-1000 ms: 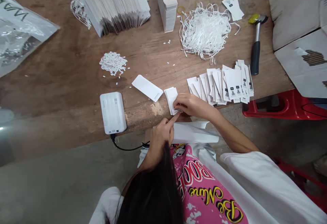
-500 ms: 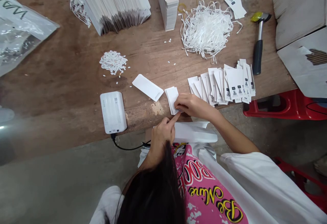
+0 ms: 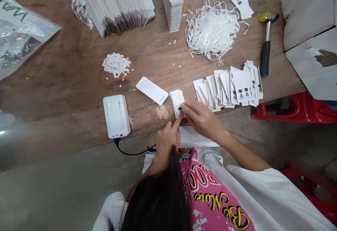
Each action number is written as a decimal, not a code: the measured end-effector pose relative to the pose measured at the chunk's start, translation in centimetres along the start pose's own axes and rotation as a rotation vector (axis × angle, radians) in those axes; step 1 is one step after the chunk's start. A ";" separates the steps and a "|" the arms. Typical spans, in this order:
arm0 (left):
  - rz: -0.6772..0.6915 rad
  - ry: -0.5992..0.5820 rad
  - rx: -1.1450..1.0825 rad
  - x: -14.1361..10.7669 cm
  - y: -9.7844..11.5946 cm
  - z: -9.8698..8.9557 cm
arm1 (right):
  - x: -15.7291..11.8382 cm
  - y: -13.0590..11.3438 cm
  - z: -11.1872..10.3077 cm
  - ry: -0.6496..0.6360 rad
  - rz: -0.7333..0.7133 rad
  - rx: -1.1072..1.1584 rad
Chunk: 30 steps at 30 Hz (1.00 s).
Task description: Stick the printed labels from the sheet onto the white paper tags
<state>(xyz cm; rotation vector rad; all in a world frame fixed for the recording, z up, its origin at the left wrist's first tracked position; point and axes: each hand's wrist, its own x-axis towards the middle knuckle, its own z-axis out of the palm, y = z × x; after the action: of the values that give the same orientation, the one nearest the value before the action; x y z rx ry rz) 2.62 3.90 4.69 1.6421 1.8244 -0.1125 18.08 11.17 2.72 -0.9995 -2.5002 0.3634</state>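
Observation:
A short stack of white cards (image 3: 176, 99) lies near the table's front edge, the top one bearing a small dark print. My left hand (image 3: 168, 138) rests below it, index fingertip on the stack's lower end, the other fingers curled and nothing visibly held. My right hand (image 3: 201, 118), slightly blurred, is at the stack's right edge with its fingers pressed together; anything between the fingertips is hidden. Just left lies a blank-looking white card pile (image 3: 152, 90). Many overlapping printed cards (image 3: 240, 85) spread out to the right.
Behind are a heap of white strings (image 3: 213, 31), a row of packed cards (image 3: 121, 6), an upright card block (image 3: 173, 6) and small white pieces (image 3: 116, 64). A cabled white power bank (image 3: 116, 116) lies left; a hammer (image 3: 265, 48) and red stool (image 3: 284, 113) are right.
My right hand has shifted down and to the right, partly off the card stack, uncovering its dark print. My left hand has hardly moved.

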 end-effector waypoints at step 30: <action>-0.101 0.037 -1.051 -0.7 -1.8 1.3 | -7.8 0.9 -4.5 0.378 0.313 0.166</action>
<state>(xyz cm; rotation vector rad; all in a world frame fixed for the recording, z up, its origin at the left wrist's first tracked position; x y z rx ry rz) 1.47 2.32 3.39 0.7968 1.5407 0.7171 25.83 6.66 4.11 -1.2607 -1.9494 0.4223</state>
